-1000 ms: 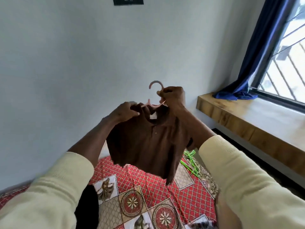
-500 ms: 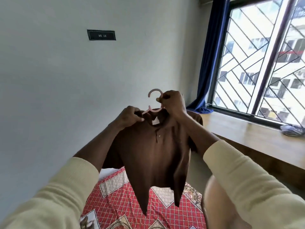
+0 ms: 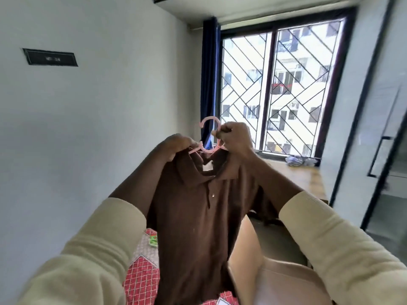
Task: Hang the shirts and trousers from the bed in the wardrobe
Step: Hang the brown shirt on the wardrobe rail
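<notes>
**Brown shirt held up on a pink hanger, both hands at the collar**

Both arms reach forward and upward, elbows bent, cream sleeves pushed back from the forearms. The right hand (image 3: 236, 138) is raised highest, its fingers curled tight and pinching the neck of the pink hanger (image 3: 209, 137) just below the round hook, which rises above and to the left of those knuckles. The left hand (image 3: 176, 145) sits slightly lower, knuckles toward the camera, fingers curled round the shirt's shoulder and the hanger's left arm, whose tip pokes out just beside them. The brown polo shirt (image 3: 198, 216) hangs straight down from both sets of fingers, collar directly beneath them, buttons facing the camera. Far below the fingers lies the red patterned bedspread (image 3: 141, 276). Beyond the right knuckles stand the barred window (image 3: 282, 89) and blue curtain (image 3: 209, 69).
</notes>
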Demonstrator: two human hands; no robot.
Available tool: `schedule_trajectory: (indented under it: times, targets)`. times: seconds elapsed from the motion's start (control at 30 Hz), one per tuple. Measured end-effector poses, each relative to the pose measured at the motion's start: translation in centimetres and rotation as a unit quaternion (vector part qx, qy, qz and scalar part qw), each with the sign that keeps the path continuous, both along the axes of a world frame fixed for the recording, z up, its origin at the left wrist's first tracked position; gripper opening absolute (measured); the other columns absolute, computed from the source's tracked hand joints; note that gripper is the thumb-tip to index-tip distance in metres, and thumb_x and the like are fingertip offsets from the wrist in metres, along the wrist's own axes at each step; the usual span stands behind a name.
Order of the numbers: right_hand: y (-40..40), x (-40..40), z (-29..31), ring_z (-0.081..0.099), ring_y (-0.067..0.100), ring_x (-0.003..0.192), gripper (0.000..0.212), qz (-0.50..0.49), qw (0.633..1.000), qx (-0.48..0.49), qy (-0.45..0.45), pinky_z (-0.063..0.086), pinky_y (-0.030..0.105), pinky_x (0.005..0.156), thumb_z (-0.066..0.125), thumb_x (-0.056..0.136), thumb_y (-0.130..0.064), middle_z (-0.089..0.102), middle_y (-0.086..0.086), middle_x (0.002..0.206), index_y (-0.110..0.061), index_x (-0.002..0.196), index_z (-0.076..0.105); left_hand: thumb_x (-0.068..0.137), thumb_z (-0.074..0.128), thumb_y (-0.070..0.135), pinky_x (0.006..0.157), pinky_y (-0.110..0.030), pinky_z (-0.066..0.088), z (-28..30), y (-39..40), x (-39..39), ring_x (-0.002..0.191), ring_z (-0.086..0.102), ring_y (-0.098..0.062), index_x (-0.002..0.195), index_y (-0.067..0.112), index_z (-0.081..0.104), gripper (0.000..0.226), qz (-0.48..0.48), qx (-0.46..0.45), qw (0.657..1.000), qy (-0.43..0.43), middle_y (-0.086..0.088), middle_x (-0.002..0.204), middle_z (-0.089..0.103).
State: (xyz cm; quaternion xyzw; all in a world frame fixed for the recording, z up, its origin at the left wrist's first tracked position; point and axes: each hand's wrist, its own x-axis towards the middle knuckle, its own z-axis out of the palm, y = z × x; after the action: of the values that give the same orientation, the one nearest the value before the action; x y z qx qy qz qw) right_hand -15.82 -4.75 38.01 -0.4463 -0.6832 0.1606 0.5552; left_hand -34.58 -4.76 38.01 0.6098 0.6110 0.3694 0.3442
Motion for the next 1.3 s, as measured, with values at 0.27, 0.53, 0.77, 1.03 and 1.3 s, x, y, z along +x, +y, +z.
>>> schedule_trajectory:
  times: [0.27, 0.53, 0.77, 1.03, 1.3]
  targets:
    - [-3.0, 12.5, 2.4, 0.050, 0.011, 0.051, 0.040, -0.081, 0.996, 0.020, 0.033, 0.045, 0.031, 0.057, 0.081, 0.078, -0.014, 0.050, -0.013, 0.047, -0.024, 0.051, 0.053, 0.091, 0.052, 0.003, 0.071, -0.035, 0.057, 2.6, 2.6, 11.5, 0.058, 0.063, -0.025, 0.071, 0.001, 0.062, 0.022, -0.077, -0.136, 0.988, -0.011, -0.013, 0.058, 0.064]
    - [-6.4, 26.3, 3.1, 0.058, 0.014, 0.056, 0.036, -0.202, 0.978, 0.052, 0.003, 0.048, 0.032, 0.060, 0.075, 0.084, -0.024, 0.060, -0.003, 0.056, -0.016, 0.055, 0.056, 0.089, 0.069, 0.034, 0.044, -0.022, 0.052, 5.1, 3.0, 26.8, 0.041, 0.061, -0.017, 0.062, 0.008, 0.071, 0.039, -0.166, -0.118, 0.976, -0.073, -0.006, 0.055, 0.067]
    - [-9.4, 41.5, 4.8, 0.059, 0.016, 0.052, 0.029, -0.320, 0.944, 0.064, -0.040, 0.050, 0.031, 0.054, 0.076, 0.082, -0.022, 0.063, -0.004, 0.057, -0.015, 0.057, 0.063, 0.091, 0.063, 0.019, 0.057, -0.029, 0.057, 7.3, 2.1, 42.3, 0.072, 0.073, -0.025, 0.103, -0.002, 0.071, 0.025, -0.269, -0.141, 0.953, -0.020, -0.015, 0.088, 0.075]
    - [-10.9, 56.8, 6.0, 0.042, 0.006, 0.044, 0.026, -0.412, 0.909, 0.021, -0.066, 0.027, 0.020, 0.039, 0.077, 0.080, -0.024, 0.048, -0.006, 0.048, -0.011, 0.062, 0.063, 0.091, 0.058, 0.052, 0.077, -0.033, 0.040, 5.0, 1.0, 58.5, 0.088, 0.058, -0.016, 0.101, 0.010, 0.069, 0.045, -0.414, 0.051, 0.908, -0.038, -0.006, 0.098, 0.067]
    - [-9.7, 71.3, 5.0, 0.050, 0.019, 0.046, 0.048, -0.465, 0.884, 0.042, 0.018, 0.039, 0.036, 0.045, 0.079, 0.072, -0.030, 0.053, 0.013, 0.048, -0.011, 0.045, 0.044, 0.069, 0.079, 0.003, 0.072, -0.032, 0.043, 0.8, 5.0, 73.3, 0.071, 0.055, -0.016, 0.081, 0.010, 0.072, 0.016, -0.427, 0.219, 0.873, 0.087, -0.007, 0.075, 0.065]
